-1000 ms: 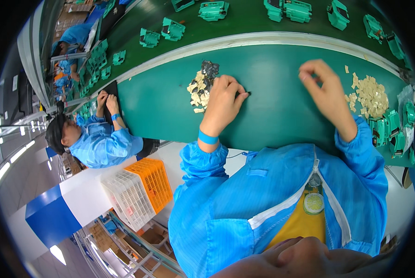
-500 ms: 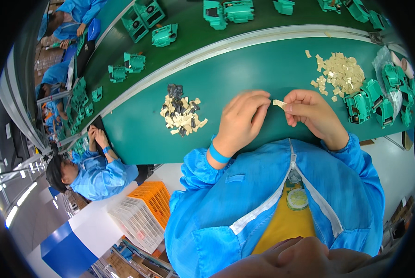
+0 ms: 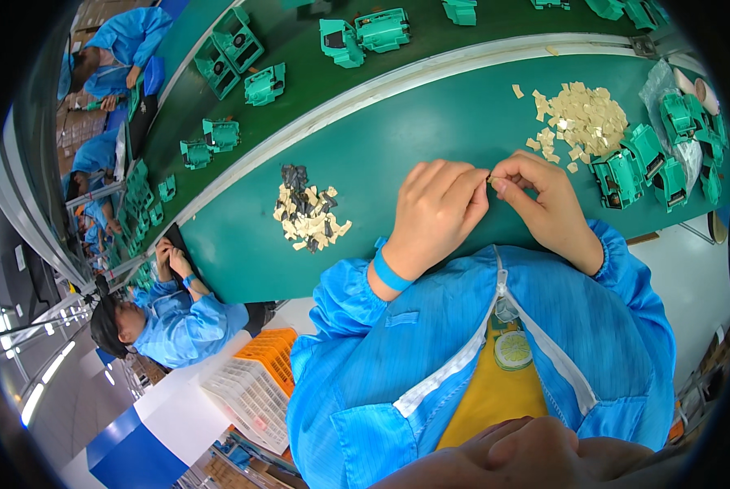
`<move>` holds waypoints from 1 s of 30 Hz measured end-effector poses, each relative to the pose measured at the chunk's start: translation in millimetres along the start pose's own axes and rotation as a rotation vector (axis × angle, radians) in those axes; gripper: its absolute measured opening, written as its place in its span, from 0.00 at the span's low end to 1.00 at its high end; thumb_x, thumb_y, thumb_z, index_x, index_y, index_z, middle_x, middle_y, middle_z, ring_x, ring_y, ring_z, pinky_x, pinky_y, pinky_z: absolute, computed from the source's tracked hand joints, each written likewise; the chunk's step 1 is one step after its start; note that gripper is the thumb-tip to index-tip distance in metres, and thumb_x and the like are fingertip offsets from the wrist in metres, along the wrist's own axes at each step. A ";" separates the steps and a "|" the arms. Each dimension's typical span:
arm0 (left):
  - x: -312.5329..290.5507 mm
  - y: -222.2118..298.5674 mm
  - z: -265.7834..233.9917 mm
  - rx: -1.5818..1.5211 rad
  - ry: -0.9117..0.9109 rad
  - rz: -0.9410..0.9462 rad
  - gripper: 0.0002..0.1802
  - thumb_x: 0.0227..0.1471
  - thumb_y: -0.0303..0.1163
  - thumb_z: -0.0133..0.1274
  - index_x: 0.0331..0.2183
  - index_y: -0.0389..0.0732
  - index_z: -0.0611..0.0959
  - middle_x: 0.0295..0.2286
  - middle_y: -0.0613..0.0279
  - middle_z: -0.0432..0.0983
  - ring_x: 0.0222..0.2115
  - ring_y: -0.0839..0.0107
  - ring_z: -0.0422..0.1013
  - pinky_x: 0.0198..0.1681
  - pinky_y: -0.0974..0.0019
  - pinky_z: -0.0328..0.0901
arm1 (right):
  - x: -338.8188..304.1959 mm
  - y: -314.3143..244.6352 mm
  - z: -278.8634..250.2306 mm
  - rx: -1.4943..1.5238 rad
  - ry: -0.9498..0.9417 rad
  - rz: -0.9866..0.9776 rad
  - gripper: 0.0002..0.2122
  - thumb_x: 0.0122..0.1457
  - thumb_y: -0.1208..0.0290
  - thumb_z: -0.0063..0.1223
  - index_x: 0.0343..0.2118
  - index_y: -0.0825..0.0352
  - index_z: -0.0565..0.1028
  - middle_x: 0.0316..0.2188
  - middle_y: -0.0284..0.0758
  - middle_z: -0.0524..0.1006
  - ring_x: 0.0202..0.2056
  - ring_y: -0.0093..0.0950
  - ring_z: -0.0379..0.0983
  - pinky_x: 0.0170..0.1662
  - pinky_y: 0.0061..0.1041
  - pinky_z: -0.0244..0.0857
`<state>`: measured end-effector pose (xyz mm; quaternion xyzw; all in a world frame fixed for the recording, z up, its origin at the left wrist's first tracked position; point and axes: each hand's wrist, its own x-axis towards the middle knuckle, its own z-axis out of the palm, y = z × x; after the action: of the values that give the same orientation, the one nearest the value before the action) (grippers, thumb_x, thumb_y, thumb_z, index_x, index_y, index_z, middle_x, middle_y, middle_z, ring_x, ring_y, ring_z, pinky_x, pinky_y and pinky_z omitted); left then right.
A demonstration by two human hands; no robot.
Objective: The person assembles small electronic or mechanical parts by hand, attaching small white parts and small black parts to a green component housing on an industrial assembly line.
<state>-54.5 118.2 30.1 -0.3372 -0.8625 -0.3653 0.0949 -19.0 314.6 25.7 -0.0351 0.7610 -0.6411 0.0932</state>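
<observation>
The right hand (image 3: 546, 202) pinches a small piece (image 3: 490, 179) between thumb and index finger, its other fingers curled under. The left hand (image 3: 440, 210) brings its bent fingertips right up to the same spot; whether they grasp the piece too, or something else, I cannot tell, since the knuckles hide it. The piece sits where the 2 hands meet, above the near edge of the green worktable (image 3: 381, 134).

To the left lies a mixed heap of cream and black pieces (image 3: 309, 213); to the right, a larger heap of cream pieces (image 3: 585, 118), with green housings (image 3: 617, 179) and a clear plastic bag (image 3: 660, 88) just beyond. Past the pale rail (image 3: 365, 98), more housings stand on the belt.

As I judge it, the piece could slip or sit crooked, because it is tiny and the fingertips cover most of it. If dropped, it could land in the lap, with the hands so close to the jacket. A sideways swing of the right sleeve could nudge the nearest housing.

Compared with 0.5 s ago, the gap between the hands is gone, and the cream piece then plainly visible in the right fingers is now almost hidden.
</observation>
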 end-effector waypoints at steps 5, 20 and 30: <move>10.3 -7.7 18.4 -0.211 0.023 -0.258 0.07 0.48 0.22 0.62 0.34 0.36 0.86 0.26 0.58 0.80 0.26 0.60 0.76 0.31 0.60 0.70 | -7.5 -1.5 -17.4 0.248 0.022 0.226 0.02 0.65 0.80 0.52 0.38 0.70 0.76 0.31 0.29 0.75 0.32 0.17 0.72 0.35 0.20 0.67; 62.3 -11.0 95.0 -0.479 -0.112 0.070 0.11 0.52 0.25 0.60 0.40 0.38 0.85 0.39 0.56 0.81 0.37 0.57 0.76 0.44 0.58 0.70 | -20.1 17.7 -72.4 -0.201 0.396 0.129 0.08 0.64 0.80 0.54 0.44 0.71 0.80 0.34 0.32 0.77 0.32 0.20 0.74 0.37 0.19 0.67; 56.2 -11.4 68.2 -0.846 -0.294 -0.461 0.08 0.55 0.28 0.62 0.37 0.36 0.86 0.31 0.60 0.83 0.34 0.72 0.78 0.38 0.70 0.70 | 1.8 -2.4 -56.7 -0.456 0.370 -0.153 0.05 0.56 0.80 0.62 0.36 0.72 0.80 0.31 0.36 0.78 0.33 0.31 0.77 0.36 0.26 0.70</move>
<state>-98.7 188.5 -2.1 -0.1949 -0.6950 -0.6431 -0.2558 -31.5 368.9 36.9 0.0050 0.8845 -0.4543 -0.1056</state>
